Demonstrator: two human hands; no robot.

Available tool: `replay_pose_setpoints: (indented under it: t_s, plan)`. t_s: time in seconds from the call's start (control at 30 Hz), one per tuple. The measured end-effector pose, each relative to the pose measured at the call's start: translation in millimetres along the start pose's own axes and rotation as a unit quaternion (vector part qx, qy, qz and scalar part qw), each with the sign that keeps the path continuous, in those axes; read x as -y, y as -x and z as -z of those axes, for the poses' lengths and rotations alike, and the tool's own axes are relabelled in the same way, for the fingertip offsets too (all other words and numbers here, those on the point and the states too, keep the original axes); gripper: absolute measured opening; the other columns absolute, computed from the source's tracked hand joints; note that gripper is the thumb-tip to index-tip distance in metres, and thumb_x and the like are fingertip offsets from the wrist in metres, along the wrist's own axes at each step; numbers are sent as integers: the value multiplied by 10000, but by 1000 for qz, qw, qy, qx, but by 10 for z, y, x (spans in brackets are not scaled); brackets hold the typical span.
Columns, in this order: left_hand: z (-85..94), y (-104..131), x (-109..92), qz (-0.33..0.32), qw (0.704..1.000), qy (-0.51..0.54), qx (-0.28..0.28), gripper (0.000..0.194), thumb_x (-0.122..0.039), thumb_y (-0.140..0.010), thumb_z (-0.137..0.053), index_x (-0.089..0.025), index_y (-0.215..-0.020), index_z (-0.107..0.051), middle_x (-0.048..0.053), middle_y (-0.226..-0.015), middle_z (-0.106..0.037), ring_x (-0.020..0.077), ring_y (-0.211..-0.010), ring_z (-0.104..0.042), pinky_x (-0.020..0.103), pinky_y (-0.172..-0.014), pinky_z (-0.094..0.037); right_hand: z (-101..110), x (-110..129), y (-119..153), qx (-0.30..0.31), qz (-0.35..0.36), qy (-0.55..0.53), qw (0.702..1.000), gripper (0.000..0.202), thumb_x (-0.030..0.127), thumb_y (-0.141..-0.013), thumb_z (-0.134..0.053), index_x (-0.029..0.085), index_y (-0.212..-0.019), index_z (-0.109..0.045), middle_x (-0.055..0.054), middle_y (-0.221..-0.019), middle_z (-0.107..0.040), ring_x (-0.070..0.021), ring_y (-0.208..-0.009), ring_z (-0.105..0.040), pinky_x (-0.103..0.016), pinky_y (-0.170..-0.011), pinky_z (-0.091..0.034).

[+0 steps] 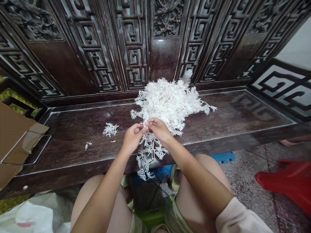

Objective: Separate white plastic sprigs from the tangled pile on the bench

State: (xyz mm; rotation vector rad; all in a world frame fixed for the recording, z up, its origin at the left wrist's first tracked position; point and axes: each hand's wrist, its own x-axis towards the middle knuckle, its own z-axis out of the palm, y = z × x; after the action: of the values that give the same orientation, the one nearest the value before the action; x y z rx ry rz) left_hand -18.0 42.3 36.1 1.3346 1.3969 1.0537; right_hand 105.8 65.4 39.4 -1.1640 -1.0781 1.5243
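A large heap of white branching plastic sprigs [167, 100] lies on the dark wooden bench. At its front edge, my left hand [133, 136] and my right hand [159, 129] meet, fingertips pinched close together. Between them they grip a white sprig [148, 147], whose branches hang below my fingers and over the bench's front edge. The exact spot where the fingertips close is partly hidden. To the left of my hands sits a small pile of white bits [110, 129], with a few loose pieces [87, 145] farther left.
A carved wooden backrest [165, 58] rises behind the bench [233, 119]. Behind the heap stands a clear bottle with a white cap [188, 74]. At left are a cardboard box [17, 139] and a metal wire frame [39, 150]. A red plastic object [289, 181] stands on the floor at right.
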Motion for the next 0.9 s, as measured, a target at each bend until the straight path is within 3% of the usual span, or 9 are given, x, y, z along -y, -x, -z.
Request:
replay_pose_setpoints:
  t_s: [0.1, 0.27, 0.5, 0.6, 0.7, 0.9]
  plan:
    - [2, -4, 18, -3, 1000, -20, -18, 240, -409, -686, -581, -173, -703, -540, -74, -474, -241, 76, -442, -230, 228, -465, -169, 17, -6, -7, 6, 20, 19, 1000, 172, 291, -651, -608, 170, -747, -533, 13, -712, -547, -73, -607, -509, -233, -600, -425]
    - [19, -12, 25, -12, 1000, -7, -17, 196, -351, -703, -546, -171, -637, -502, -55, -508, -341, 87, -488, -300, 228, -492, -217, 20, -26, -12, 22, 49, 46, 998, 163, 301, -679, -583, 171, -755, -519, 18, -694, -544, -75, -583, -508, -238, -593, -422]
    - [24, 11, -48, -37, 995, -89, -33, 149, -244, -735, -463, -166, -609, -471, -49, -543, -367, 92, -534, -334, 225, -522, -249, -48, 10, 43, 36, 61, 106, 992, 104, 263, -709, -535, 177, -741, -485, 41, -656, -512, -68, -509, -493, -236, -554, -402]
    - [52, -1, -65, -30, 998, -54, -8, 178, -260, -738, -470, -166, -587, -467, -46, -540, -367, 95, -543, -342, 224, -526, -254, -43, 22, 50, 29, 61, 116, 991, 105, 271, -720, -523, 178, -749, -483, 48, -630, -494, -68, -497, -475, -232, -543, -383]
    - [103, -23, -49, -16, 999, 14, 40, 212, -344, -748, -494, -165, -661, -566, -25, -593, -476, 106, -573, -402, 228, -551, -290, -5, 42, 47, 21, 51, 108, 993, 136, 306, -731, -514, 184, -787, -493, 47, -634, -489, -72, -512, -471, -233, -543, -373]
    - [159, -42, 12, -32, 999, 18, 35, 273, -389, -769, -485, -160, -655, -582, 0, -638, -546, 125, -626, -458, 240, -607, -329, 34, 171, 108, 118, -2, 102, 988, 165, 323, -704, -565, 165, -724, -523, 44, -576, -483, -66, -505, -416, -217, -512, -313]
